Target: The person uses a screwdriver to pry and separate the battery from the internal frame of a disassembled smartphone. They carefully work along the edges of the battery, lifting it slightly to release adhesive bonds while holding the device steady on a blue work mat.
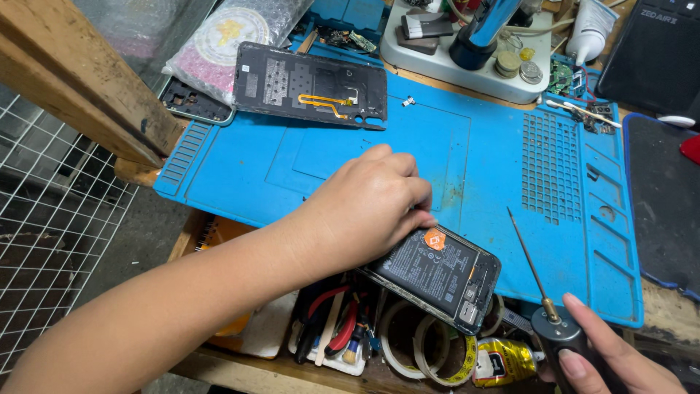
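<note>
My left hand [368, 208] grips the upper end of an opened phone [437, 273] whose black battery and circuit parts face up; the phone lies tilted over the near edge of the blue work mat [496, 168]. Low at the right, my right hand [609, 357] holds a dark electric screwdriver [558, 332]. Its thin bit points up and to the left over the mat, a little right of the phone and not touching it. The phone's removed back cover [310, 86], with an orange flex cable inside, lies at the far left of the mat.
A bubble-wrapped package [233, 36] and a second phone frame [193, 102] lie far left. A white microscope base [467, 55], a white glue bottle [587, 33] and small parts sit at the back. Tape rolls [423, 343], pliers and a glue tube lie in a tray below the mat.
</note>
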